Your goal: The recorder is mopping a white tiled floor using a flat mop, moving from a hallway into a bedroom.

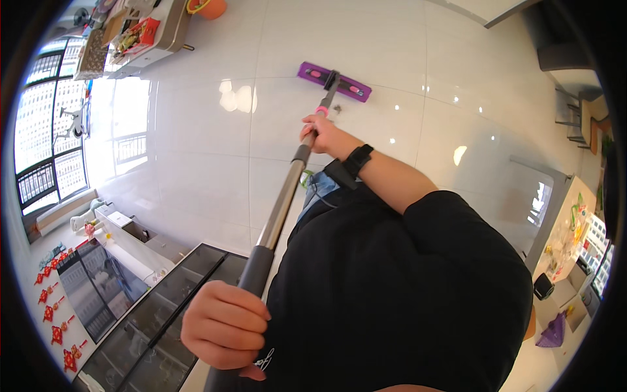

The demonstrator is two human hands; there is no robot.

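Observation:
A flat mop with a purple rectangular head [356, 89] rests on the tiled floor ahead of me. Its long grey and silver handle [279, 202] slants back toward my lower left. My left hand [225, 325] is wrapped round the dark grip near the handle's upper end. Further down the pole, my right hand [319, 134] is closed round it just above a pink ring. A black band circles my right wrist. Beside the pole, close behind the mop head, lies a small dark clump of debris [337, 108].
A dark glass-topped cabinet [176, 297] stands close on my left. At the far left are a drawer unit [147, 52] and an orange bucket [208, 8]. A table with colourful things [567, 225] is at the right, with a purple bag [552, 331] near it.

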